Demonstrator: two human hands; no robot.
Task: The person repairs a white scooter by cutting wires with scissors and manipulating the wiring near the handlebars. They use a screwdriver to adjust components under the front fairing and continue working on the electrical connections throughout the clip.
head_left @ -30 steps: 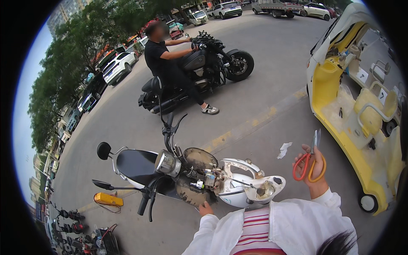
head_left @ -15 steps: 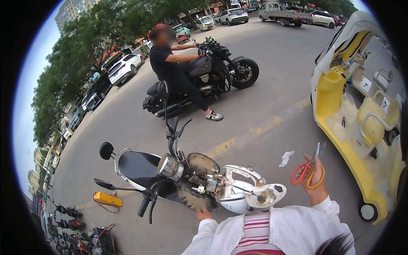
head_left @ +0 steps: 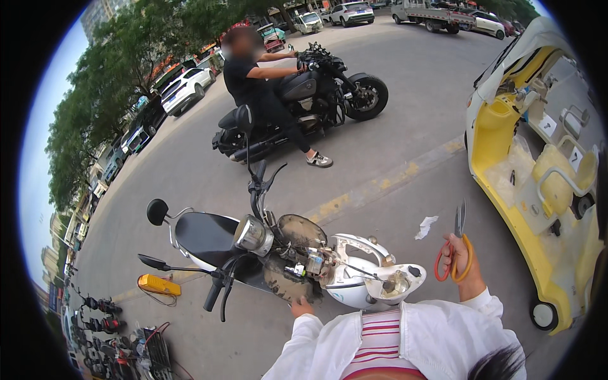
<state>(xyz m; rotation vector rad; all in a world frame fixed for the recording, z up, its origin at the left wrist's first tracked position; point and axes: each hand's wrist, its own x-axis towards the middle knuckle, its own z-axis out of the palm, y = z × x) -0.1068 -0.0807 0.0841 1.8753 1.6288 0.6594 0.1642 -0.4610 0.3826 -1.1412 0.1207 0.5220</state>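
Here, the right hand [head_left: 462,261] grips scissors [head_left: 470,252], blades [head_left: 460,220] beyond its fingers [head_left: 449,251], the left hand [head_left: 302,308]'s hold unclear.

Soft outdoor daylight, bright and even, falls from a pale sky [head_left: 50,120] visible at far left. Shadows on the pavement [head_left: 405,142] are faint and diffuse. The chrome headlamp [head_left: 252,234] catches pale reflections; the white jacket [head_left: 453,326] is brightest nearby. Near right, the scissors [head_left: 459,227] look fairly crisp. The rider's [head_left: 240,79] face is blurred out. Fisheye distortion bends the yellow vehicle [head_left: 493,130] at right, and black fills the corners.
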